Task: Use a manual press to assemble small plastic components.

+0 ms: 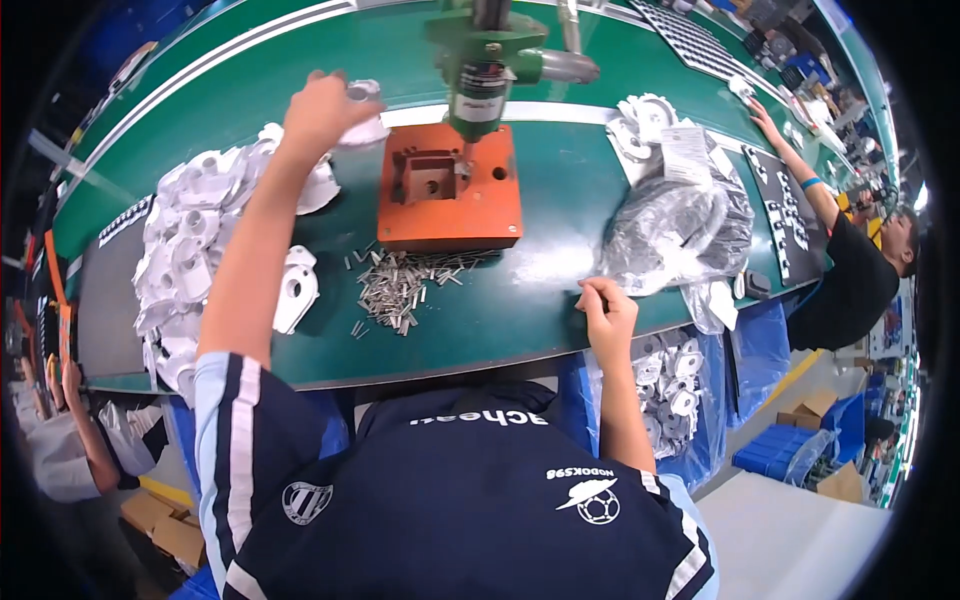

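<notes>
A white plastic part is gripped in the left hand, which is stretched far out over the green desk, just left of the orange block. The part is held above the far end of a heap of white parts spread along the left of the desk, near the white strip that runs across it. A green press head is seen hanging over the orange block, its tip just above the recess in the block.

The right hand is rested at the near edge of the desk, its fingers pinched together; whether anything small is held between them cannot be told. A scatter of small metal pins lies between the two hands, just in front of the orange block. A clear plastic bag of parts is seen right of the block, beyond the right hand. Another person's arm is stretched over the desk at the far right.
</notes>
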Tool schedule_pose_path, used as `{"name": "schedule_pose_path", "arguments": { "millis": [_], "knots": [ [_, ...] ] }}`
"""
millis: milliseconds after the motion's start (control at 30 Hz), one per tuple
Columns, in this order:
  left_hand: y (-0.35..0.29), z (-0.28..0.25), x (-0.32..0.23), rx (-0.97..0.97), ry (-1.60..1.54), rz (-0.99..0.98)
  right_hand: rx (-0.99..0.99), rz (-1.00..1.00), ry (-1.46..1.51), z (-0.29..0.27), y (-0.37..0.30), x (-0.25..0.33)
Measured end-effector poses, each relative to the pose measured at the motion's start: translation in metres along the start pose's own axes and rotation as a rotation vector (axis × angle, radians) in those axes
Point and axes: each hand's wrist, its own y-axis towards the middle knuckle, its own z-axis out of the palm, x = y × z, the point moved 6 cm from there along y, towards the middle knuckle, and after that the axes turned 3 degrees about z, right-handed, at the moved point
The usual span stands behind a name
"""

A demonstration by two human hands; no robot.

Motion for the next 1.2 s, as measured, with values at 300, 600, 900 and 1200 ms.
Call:
{"name": "schedule_pose_path", "arguments": {
  "millis": [300, 600, 900, 1200],
  "knots": [
    [0.026, 0.031, 0.038, -0.474, -0.221, -0.170, 0.019, 0.025, 0.010, 0.005, -0.001, 0.000],
    [-0.108, -0.038, 0.024, 0.231, -0.542, -0.067, -0.175, -0.346, -0.268, -0.006, 0.063, 0.040],
    [-0.249, -0.027, 0.038, 0.105, -0.187, 0.109, -0.299, 0.100, -1.304, -0.062, 0.306, -0.044],
    [-0.248, -0.027, 0.047, -0.110, -0.204, 0.010, -0.317, 0.075, -1.093, -0.081, 0.299, -0.064]
  ]
}}
